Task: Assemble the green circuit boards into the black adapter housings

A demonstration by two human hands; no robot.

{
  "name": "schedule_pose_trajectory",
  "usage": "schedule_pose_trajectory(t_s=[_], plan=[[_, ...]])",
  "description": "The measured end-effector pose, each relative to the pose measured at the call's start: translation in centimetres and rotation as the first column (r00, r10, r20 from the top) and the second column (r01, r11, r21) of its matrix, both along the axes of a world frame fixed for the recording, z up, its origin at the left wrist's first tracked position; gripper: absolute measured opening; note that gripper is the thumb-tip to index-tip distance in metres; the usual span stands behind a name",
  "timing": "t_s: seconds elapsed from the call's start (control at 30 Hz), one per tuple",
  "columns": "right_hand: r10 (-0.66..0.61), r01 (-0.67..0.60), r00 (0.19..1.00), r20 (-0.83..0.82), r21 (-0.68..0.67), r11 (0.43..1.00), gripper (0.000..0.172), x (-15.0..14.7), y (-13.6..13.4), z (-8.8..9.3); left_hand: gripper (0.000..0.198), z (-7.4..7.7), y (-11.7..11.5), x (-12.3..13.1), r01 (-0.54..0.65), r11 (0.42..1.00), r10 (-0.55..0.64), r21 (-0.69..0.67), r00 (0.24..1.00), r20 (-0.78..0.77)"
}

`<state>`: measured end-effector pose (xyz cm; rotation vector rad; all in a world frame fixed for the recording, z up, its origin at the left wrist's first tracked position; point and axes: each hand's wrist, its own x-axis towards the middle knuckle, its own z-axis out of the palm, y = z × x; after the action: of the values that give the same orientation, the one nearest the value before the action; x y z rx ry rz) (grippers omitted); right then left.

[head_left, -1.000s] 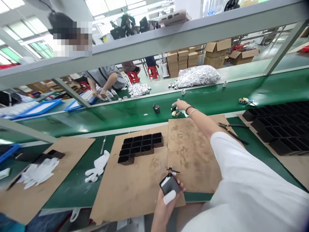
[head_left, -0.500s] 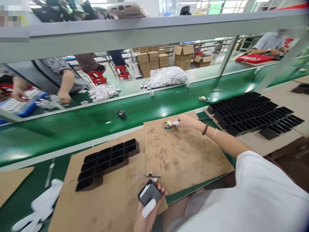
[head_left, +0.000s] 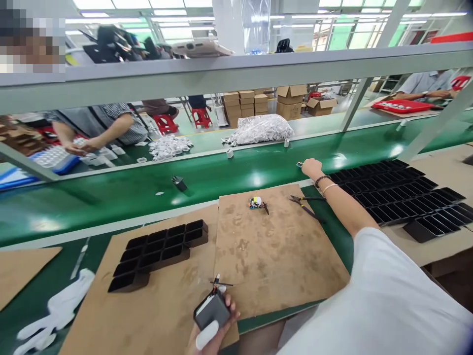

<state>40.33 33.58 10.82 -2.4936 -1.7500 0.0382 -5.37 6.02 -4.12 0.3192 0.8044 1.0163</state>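
My left hand (head_left: 214,323), a white cover on its thumb, is closed round a black plastic adapter case (head_left: 215,311). Wires and a small dark part stick out of the case's top. Over the green conveyor belt, my right hand (head_left: 312,168) has its fingers closed at a small circuit board (head_left: 299,164); its fingertips are partly hidden. Another circuit board (head_left: 255,202) with a yellow-and-white part and dark leads lies on the cardboard sheet (head_left: 273,256). Pliers (head_left: 305,204) rest at that sheet's right edge, below my right forearm.
Black cases stand in rows at left (head_left: 158,251) and in a bigger block at right (head_left: 399,192). A black adapter (head_left: 179,183) lies on the belt (head_left: 207,172). White gloves (head_left: 70,301) are at far left. A shelf beam (head_left: 236,74) crosses above; a co-worker's hands (head_left: 83,147) work opposite.
My right hand has left the circuit board on the cardboard and moved forward and right to another board on the belt. My left hand still holds the case. The view has tilted up.
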Motion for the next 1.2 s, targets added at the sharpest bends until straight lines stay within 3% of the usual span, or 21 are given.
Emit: schedule_pose_trajectory(t_s=[0.13, 0.3, 0.4, 0.47, 0.57, 0.67, 0.83, 1.0, 1.1, 1.2], plan=[[0.023, -0.027, 0.995, -0.097, -0.044, 0.999, 0.041, -3.7, -3.9, -1.7, 0.040, 0.1, -0.5, 0.2, -0.010, 0.999, 0.014, 0.052, 0.997, -0.075], [0.236, -0.233, 0.911, -0.337, 0.051, 0.971, 0.015, -7.4, -14.8, -6.2, 0.046, 0.8, -1.2, 1.6, -0.086, 0.980, 0.120, 0.181, 0.975, -0.186], [0.349, -0.282, 0.782, -0.516, 0.205, 0.937, 0.042, -8.0, -20.3, -8.5, 0.051, 1.5, -1.4, 2.7, -0.083, 0.972, 0.133, 0.220, 0.965, -0.224], [0.374, -0.198, 0.701, -0.607, 0.338, 0.920, 0.057, -8.0, -22.4, -9.9, 0.052, 2.1, -1.4, 3.5, -0.080, 0.967, 0.138, 0.240, 0.961, -0.239], [0.363, 0.031, 0.635, -0.682, 0.492, 0.870, 0.047, -7.8, -24.0, -11.5, 0.049, 2.9, -1.5, 4.7, -0.030, 0.963, 0.107, 0.269, 0.956, -0.274], [0.347, 0.152, 0.613, -0.710, 0.536, 0.830, 0.037, -7.6, -25.0, -12.4, 0.051, 3.5, -1.9, 6.0, -0.003, 0.953, 0.102, 0.303, 0.945, -0.310], [0.256, 0.180, 0.683, -0.684, 0.498, 0.848, 0.026, -5.5, -26.9, -11.1, 0.060, 3.9, -2.5, 7.9, 0.012, 0.939, 0.124, 0.344, 0.920, -0.371], [0.106, 0.185, 0.690, -0.716, 0.315, 0.931, 0.021, -2.7, -28.7, -9.1, 0.073, 5.7, -2.5, 8.6, -0.007, 0.921, 0.172, 0.389, 0.904, -0.391], [0.093, 0.231, 0.589, -0.803, 0.278, 0.932, 0.023, -4.0, -30.1, -7.7, 0.071, 7.6, -2.4, 8.6, 0.016, 0.919, 0.156, 0.394, 0.903, -0.400], [0.283, 0.194, 0.391, -0.876, 0.380, 0.904, 0.020, -8.5, -32.0, -5.4, 0.068, 9.2, -2.6, 8.5, 0.032, 0.903, 0.178, 0.430, 0.880, -0.440]])
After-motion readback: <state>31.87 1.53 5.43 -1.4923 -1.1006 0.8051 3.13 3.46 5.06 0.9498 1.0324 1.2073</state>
